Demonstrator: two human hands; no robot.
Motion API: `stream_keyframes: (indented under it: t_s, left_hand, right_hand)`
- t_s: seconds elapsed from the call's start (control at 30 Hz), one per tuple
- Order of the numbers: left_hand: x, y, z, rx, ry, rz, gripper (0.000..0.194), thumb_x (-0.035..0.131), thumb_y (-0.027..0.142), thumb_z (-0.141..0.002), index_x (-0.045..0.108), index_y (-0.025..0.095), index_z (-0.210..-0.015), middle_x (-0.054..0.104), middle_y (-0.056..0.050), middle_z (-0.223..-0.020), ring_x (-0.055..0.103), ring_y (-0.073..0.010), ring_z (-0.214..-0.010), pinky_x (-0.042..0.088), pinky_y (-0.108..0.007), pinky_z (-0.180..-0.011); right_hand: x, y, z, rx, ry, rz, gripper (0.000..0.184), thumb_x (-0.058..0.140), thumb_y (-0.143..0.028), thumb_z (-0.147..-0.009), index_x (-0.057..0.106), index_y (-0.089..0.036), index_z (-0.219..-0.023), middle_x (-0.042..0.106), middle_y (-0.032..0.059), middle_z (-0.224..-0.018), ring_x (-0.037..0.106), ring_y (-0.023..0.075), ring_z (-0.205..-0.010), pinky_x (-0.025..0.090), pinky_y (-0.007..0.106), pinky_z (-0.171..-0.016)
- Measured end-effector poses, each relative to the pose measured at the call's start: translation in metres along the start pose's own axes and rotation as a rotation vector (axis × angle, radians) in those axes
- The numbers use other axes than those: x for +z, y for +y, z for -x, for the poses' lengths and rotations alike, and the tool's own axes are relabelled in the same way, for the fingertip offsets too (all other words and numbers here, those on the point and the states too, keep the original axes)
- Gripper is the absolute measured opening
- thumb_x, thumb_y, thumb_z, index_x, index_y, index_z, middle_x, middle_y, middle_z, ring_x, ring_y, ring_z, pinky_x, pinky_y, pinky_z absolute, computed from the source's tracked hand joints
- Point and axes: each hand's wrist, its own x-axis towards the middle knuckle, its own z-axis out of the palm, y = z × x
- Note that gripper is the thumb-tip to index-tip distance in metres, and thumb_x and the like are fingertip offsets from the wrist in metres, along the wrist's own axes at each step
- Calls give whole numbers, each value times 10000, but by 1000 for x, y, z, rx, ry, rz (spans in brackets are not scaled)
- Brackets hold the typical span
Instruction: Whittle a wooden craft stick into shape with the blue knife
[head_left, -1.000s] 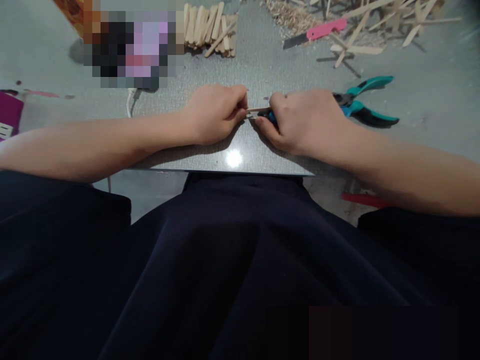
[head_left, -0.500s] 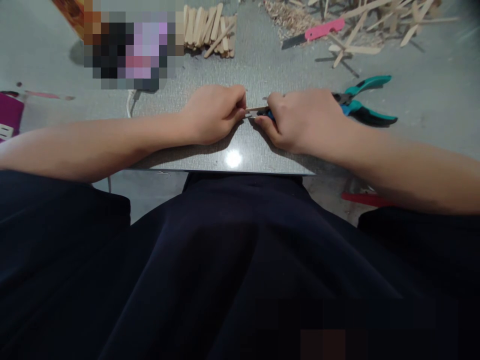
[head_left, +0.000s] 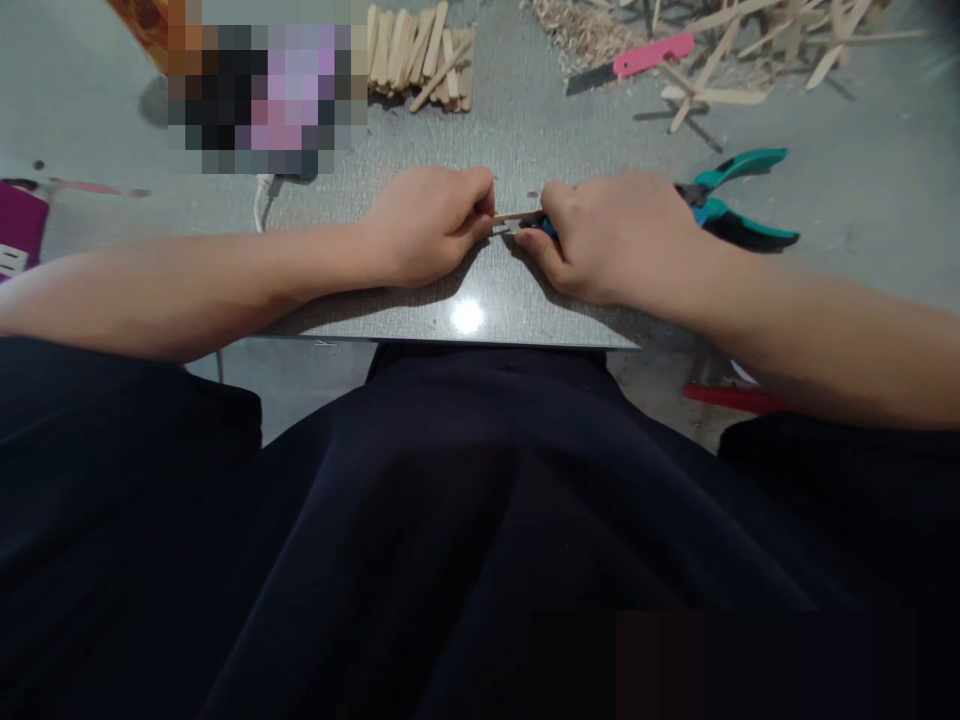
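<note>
My left hand [head_left: 431,228] is closed in a pinch on the end of a thin wooden craft stick [head_left: 516,217], low over the table near its front edge. My right hand [head_left: 619,238] wraps around a blue and black utility knife [head_left: 549,228], mostly hidden in the palm. Its short metal blade [head_left: 501,230] lies along the near side of the stick, pointing toward my left fingers. The stick's other end disappears at my right forefinger. Just beyond my right wrist lie teal and black pliers [head_left: 739,200], with their jaws partly covered by the hand.
Behind my hands, a pile of craft sticks [head_left: 420,55] sits at the back. Wood shavings [head_left: 574,35], a pink-handled saw [head_left: 652,57] and joined sticks [head_left: 720,90] lie at the back right. A white cable [head_left: 260,205] runs by a blurred object. A purple item [head_left: 22,230] is far left.
My right hand has slid very slightly right with the knife, away from my left hand. The left hand keeps its pinch almost in place. The view has shifted a little.
</note>
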Motion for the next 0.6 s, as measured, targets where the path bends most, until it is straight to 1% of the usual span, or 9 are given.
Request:
stream_keyframes:
  t_s: [0.07, 0.17, 0.23, 0.27, 0.37, 0.5, 0.6]
  left_hand:
    - [0, 1, 0, -15, -6, -4, 324, 595, 502, -1235, 805, 350, -1430, 900, -60, -1190, 735, -338, -1197, 559, -491, -1154]
    - [-1, 4, 1, -19, 0, -39, 298, 608, 462, -1247, 815, 344, -1426, 899, -47, -1186, 746, -325, -1196, 577, -470, -1140]
    - [-2, 5, 2, -6, 5, -60, 296, 600, 433, -1247, 821, 334, -1417, 896, -55, -1202, 758, -325, -1177, 584, -477, -1118]
    - [-3, 6, 2, 1, 4, -64, 299, 595, 422, -1244, 822, 328, -1415, 895, -63, -1213, 762, -326, -1171, 587, -482, -1112]
    - [-4, 5, 2, 15, -5, -63, 338, 570, 435, -1240, 825, 340, -1441, 907, -64, -1240, 769, -321, -1182, 599, -486, -1129]
    - [-5, 6, 0, 3, -12, -69, 362, 563, 448, -1212, 852, 380, -1419, 916, -59, -1221, 806, -348, -1205, 615, -509, -1141]
    - [-4, 9, -1, -9, -12, -69, 341, 588, 415, -1216, 866, 345, -1400, 912, -59, -1214, 828, -343, -1214, 619, -504, -1144]
  right_hand:
    - [-1, 0, 0, -6, 5, 5, 919, 162, -910, -1198, 788, -432, -1670, 953, 184, -1246, 838, 544, -1228, 588, 626, -865]
    - [-1, 1, -1, -15, 0, 47, 871, 219, -859, -1239, 793, -305, -1589, 921, 245, -1285, 846, 497, -1146, 555, 571, -857]
    - [0, 4, -1, -27, -2, 68, 860, 234, -848, -1249, 782, -270, -1573, 910, 259, -1282, 834, 469, -1088, 530, 547, -831]
    - [1, 5, -2, -33, 2, 71, 867, 219, -860, -1246, 781, -287, -1574, 911, 250, -1271, 824, 464, -1077, 527, 546, -824]
    - [4, 10, -3, -50, 32, 51, 874, 176, -908, -1225, 794, -389, -1561, 920, 200, -1215, 806, 478, -1139, 556, 572, -859]
    - [4, 13, -4, -54, 17, 27, 874, 180, -899, -1218, 828, -408, -1539, 915, 191, -1135, 814, 516, -1191, 571, 612, -871]
    - [2, 12, -4, -39, -1, 16, 875, 190, -903, -1212, 827, -443, -1599, 928, 179, -1162, 822, 518, -1212, 569, 610, -856]
